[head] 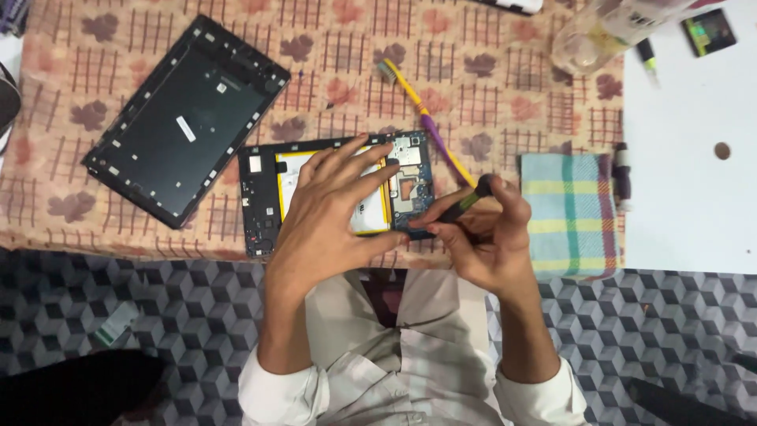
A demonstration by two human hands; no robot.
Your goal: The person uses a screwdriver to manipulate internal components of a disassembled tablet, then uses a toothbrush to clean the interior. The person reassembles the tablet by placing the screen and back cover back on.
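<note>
White sleeves (410,379) lead to a left hand (331,213) spread flat on an opened tablet (339,193); the right hand (485,237) pinches a screwdriver (461,207) over its circuit board.

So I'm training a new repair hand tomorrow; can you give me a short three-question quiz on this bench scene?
1. True or false: the left hand rests flat on the opened black tablet with the yellow-edged battery.
2. What does the right hand hold: A a black-handled screwdriver, B the yellow-and-purple toothbrush?
3. What lies just right of the right hand?

Key: 1 true; 2 A; 3 the folded checked cloth.
</note>
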